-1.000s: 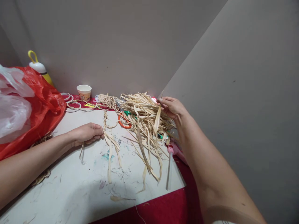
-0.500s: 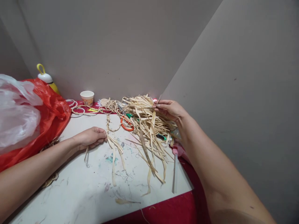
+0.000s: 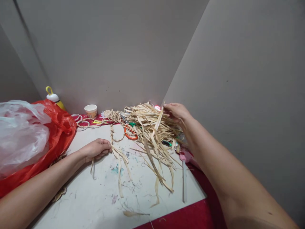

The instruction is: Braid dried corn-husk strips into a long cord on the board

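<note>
My left hand [image 3: 98, 149] is closed around the lower end of a braided straw cord [image 3: 111, 135], over the white board [image 3: 100, 197]. Loose flat strips [image 3: 120, 159] fan out from the braid beside my fingertips, and a thin piece pokes out below the hand. At the far right of the pile of dry straw strips [image 3: 143, 111], my right hand [image 3: 176, 112] pinches one pale strip [image 3: 158, 119] by its upper end. That strip slants down over the pile; its lower end is lost among the others.
Orange-handled scissors [image 3: 130, 135] and a green-and-black handle [image 3: 166, 143] lie by the pile. A paper cup [image 3: 91, 111], coiled cord [image 3: 82, 122] and a yellow-and-white bottle [image 3: 54, 98] stand behind. Plastic bags [image 3: 26, 136] fill the left; a pink-tipped stick [image 3: 183, 178] lies right.
My right hand has shifted slightly right and draws the pale strip up straighter from the pile. My left hand keeps its hold on the braid. The whole view has tilted upward a little.
</note>
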The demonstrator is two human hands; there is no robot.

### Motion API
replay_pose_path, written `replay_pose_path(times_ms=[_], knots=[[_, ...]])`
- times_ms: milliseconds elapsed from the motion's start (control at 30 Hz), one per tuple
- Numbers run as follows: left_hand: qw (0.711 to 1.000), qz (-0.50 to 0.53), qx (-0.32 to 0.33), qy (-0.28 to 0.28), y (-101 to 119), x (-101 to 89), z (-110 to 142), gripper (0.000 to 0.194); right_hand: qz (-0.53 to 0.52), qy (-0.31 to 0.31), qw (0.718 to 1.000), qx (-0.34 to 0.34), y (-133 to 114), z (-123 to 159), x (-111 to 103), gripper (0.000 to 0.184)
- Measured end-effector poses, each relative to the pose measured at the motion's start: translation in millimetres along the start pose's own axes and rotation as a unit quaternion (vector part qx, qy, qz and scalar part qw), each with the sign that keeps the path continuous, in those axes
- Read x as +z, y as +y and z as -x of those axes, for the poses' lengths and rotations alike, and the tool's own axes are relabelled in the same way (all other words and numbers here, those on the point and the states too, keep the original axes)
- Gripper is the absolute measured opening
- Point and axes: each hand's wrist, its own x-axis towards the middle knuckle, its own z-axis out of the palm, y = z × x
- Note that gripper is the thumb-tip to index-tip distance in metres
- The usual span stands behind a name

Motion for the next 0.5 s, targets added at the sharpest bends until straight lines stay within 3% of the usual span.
replay_pose_path(times_ms=[167,500], knots=[[1.000,-0.003,0.007,0.002,0,0.8,1,0.031,-0.022,-0.050,0.998,0.015,-5,5,-4,0.019],[1.000,-0.010,-0.002,0.001,-2,-1.7,-1,0.029,-0.033,-0.056,0.998,-0.025,-14,5,-5,0.019]])
